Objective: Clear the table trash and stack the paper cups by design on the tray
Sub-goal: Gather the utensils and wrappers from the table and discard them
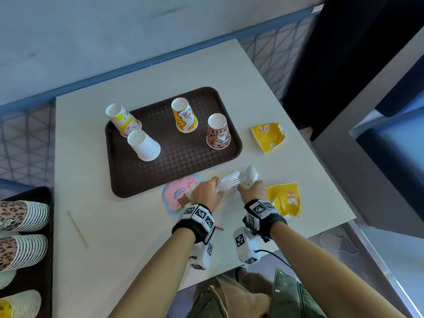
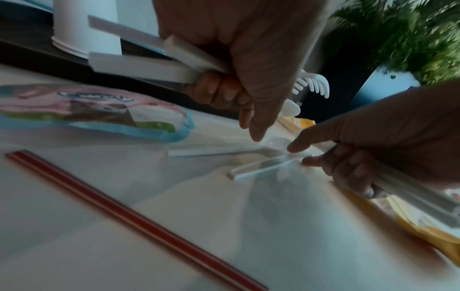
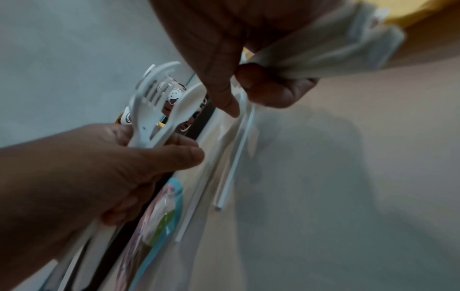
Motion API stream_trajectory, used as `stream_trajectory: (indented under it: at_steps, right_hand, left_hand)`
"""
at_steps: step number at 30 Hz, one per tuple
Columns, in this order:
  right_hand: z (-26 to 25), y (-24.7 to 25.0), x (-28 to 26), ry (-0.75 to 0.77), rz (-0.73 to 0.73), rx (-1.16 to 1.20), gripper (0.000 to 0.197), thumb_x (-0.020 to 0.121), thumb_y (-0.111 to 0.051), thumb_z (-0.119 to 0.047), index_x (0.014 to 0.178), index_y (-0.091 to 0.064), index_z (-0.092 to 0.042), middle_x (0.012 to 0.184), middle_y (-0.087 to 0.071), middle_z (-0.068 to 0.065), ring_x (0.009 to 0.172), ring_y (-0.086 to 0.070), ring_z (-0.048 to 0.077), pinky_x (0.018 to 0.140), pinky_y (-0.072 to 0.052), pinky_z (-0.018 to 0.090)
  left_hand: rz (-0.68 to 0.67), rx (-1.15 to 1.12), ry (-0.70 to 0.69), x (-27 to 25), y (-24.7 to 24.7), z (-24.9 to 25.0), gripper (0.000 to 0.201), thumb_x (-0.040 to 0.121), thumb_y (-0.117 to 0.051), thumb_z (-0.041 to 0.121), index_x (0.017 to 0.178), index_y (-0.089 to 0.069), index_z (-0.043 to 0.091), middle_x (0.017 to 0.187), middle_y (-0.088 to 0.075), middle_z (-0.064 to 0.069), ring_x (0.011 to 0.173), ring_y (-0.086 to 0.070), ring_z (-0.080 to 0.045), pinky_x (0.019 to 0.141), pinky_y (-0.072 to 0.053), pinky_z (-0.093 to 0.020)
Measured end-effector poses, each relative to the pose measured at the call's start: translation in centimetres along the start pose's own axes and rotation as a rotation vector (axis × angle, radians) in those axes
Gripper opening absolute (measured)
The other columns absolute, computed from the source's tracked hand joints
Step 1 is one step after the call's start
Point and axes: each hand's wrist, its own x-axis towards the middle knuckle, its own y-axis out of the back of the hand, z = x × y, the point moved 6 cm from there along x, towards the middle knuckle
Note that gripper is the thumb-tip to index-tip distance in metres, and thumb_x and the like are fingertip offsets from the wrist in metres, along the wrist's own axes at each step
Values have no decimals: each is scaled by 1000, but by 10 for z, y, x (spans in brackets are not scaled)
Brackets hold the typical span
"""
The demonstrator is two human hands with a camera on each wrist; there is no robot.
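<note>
My left hand (image 1: 206,191) grips a bundle of white plastic forks (image 1: 227,181) by the handles, just in front of the brown tray (image 1: 179,157). Close beside it, my right hand (image 1: 251,191) holds white plastic spoons (image 1: 250,174), with its thumb and forefinger reaching down to loose white cutlery (image 2: 259,167) lying on the table. Upside down on the tray stand a pink-yellow cup (image 1: 122,119), a white cup (image 1: 143,145), a yellow cup (image 1: 184,115) and a leopard cup (image 1: 218,131).
A pink candy wrapper (image 1: 176,193) lies under my left hand and two yellow wrappers (image 1: 268,136) (image 1: 284,198) on the right. A wooden stick (image 1: 78,229) and a red straw (image 2: 124,216) lie nearer me. Stacked cups (image 1: 20,216) fill another tray at far left.
</note>
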Motion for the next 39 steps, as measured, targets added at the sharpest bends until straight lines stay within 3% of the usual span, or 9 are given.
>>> stream_trajectory:
  at_steps: [7, 12, 15, 18, 23, 26, 34, 36, 39]
  right_hand:
    - [0, -6, 15, -6, -45, 36, 36, 84, -60, -22, 110, -52, 0, 108, -62, 20, 101, -59, 34, 71, -37, 28]
    - [-1, -6, 16, 61, -27, -2, 22, 85, -55, -19, 69, -44, -9, 70, -53, 8, 77, -51, 29, 60, -33, 27]
    - [-5, -5, 9, 111, 18, -31, 21, 88, -48, -20, 94, -51, -1, 96, -60, 22, 89, -56, 39, 67, -33, 31]
    - [-8, 0, 1, 141, 8, -3, 28, 87, -45, -23, 106, -46, -3, 94, -61, 20, 86, -56, 37, 69, -35, 32]
    - [-11, 9, -2, 177, -53, 106, 16, 88, -41, -21, 99, -42, -9, 80, -58, 13, 70, -58, 33, 67, -45, 38]
    - [-10, 3, -2, 118, -189, 284, 6, 91, -38, -14, 88, -43, -12, 64, -48, 7, 49, -50, 23, 55, -48, 34]
    - [-9, -9, -12, 134, -286, 223, 12, 85, -42, -10, 78, -51, -11, 54, -37, 2, 42, -31, 15, 37, -26, 18]
    - [-8, -11, -12, 152, -283, 155, 6, 83, -50, -13, 82, -53, -8, 54, -37, 2, 42, -32, 16, 38, -26, 20]
    - [-7, -11, -6, 198, -234, 50, 15, 80, -57, -17, 68, -49, -11, 53, -38, 2, 44, -33, 18, 43, -27, 26]
  left_hand:
    - [18, -114, 90, 6, -19, -9, 28, 87, -57, 31, 102, -54, 8, 98, -67, -16, 94, -61, -36, 75, -45, -36]
    - [-16, -133, 147, 4, -31, -16, 28, 86, -55, 26, 100, -53, 1, 100, -64, -20, 95, -60, -37, 72, -42, -35]
    - [8, -207, 146, 0, -30, -20, 27, 84, -57, 24, 98, -55, 1, 100, -63, -19, 94, -60, -35, 73, -43, -35]
    - [79, -225, 159, -11, -21, -27, 26, 86, -53, 22, 102, -51, 3, 92, -61, -17, 89, -56, -33, 73, -39, -33]
    - [120, -139, 101, -28, -7, -55, 26, 86, -51, 23, 106, -46, 6, 98, -59, -20, 96, -56, -39, 75, -45, -40]
    - [51, -16, 33, -42, -1, -66, 37, 95, -43, 31, 126, -42, 11, 114, -60, -15, 100, -61, -36, 76, -45, -37]
    - [-131, 285, -181, -62, -15, -82, 38, 88, -54, 17, 126, -53, 20, 121, -62, -5, 111, -59, -27, 87, -47, -37]
    - [-90, 341, -292, -63, -14, -72, 45, 71, -75, 15, 113, -64, 22, 99, -70, -4, 85, -69, -23, 66, -55, -31]
    - [-142, 441, -315, -54, -27, -79, 55, 27, -92, 15, 77, -73, 27, 63, -63, 6, 35, -56, -11, 30, -38, -15]
